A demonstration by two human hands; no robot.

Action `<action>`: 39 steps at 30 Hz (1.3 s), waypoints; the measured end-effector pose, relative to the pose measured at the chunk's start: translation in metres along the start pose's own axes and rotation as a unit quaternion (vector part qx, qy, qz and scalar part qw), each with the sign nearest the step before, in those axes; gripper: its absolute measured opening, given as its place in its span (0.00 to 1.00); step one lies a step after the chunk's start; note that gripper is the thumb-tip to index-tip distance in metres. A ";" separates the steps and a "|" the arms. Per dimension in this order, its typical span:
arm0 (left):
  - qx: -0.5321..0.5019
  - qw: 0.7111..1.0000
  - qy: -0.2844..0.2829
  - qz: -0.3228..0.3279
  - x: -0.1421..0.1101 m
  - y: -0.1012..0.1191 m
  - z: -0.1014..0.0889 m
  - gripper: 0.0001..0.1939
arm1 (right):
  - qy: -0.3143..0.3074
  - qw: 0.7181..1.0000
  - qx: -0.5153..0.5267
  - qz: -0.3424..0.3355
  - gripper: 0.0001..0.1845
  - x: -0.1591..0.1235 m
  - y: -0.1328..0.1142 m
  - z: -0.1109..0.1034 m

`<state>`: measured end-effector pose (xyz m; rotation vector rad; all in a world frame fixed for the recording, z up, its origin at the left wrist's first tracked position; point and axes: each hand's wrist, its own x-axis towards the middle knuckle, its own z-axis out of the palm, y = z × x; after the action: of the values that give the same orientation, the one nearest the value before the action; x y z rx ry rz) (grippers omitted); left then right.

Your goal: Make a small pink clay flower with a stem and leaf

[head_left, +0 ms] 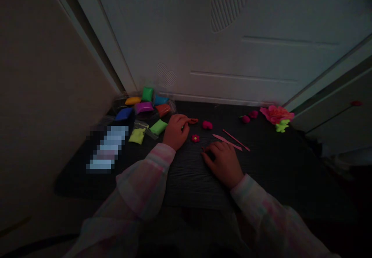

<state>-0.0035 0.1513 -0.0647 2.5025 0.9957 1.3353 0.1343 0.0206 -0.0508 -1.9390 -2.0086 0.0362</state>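
In the dim head view, my left hand (pixel 176 131) is bent over the dark table beside the clay packets. Its fingers are closed at a small orange-red piece (pixel 193 121) that looks like modelling clay; part of the grip is hidden. My right hand (pixel 225 163) rests low over the tabletop, thumb and index fingertips almost meeting; what is between them is too small and dark to tell. Between the hands lies a small red clay flower (pixel 195 138) with a pale centre. Behind it sits a pink clay lump (pixel 207 125). Two pink modelling tools, a flat blade (pixel 225 141) and a thin stick (pixel 236 140), lie beyond my right hand.
Bagged clay in several colours, including a green packet (pixel 147 94) and a yellow one (pixel 137 135), lies back left. A blurred-out bright rectangle (pixel 107 149) is at left. Dark pink balls (pixel 245 119) and a pink flower (pixel 277 114) stand back right. A white door (pixel 186 45) borders the table.
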 end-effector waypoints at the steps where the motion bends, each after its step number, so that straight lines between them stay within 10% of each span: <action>1: -0.001 1.000 0.000 0.000 0.000 0.000 0.000 0.09 | 0.001 1.000 0.001 -0.001 0.08 0.000 0.000 0.000; 39: -0.006 1.000 0.001 -0.002 0.001 0.000 0.000 0.09 | -0.074 0.983 -0.115 -0.122 0.27 -0.018 0.006 -0.001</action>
<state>-0.0032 0.1514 -0.0641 2.4896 0.9905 1.3397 0.1402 0.0038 -0.0558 -1.8513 -2.4318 -0.1227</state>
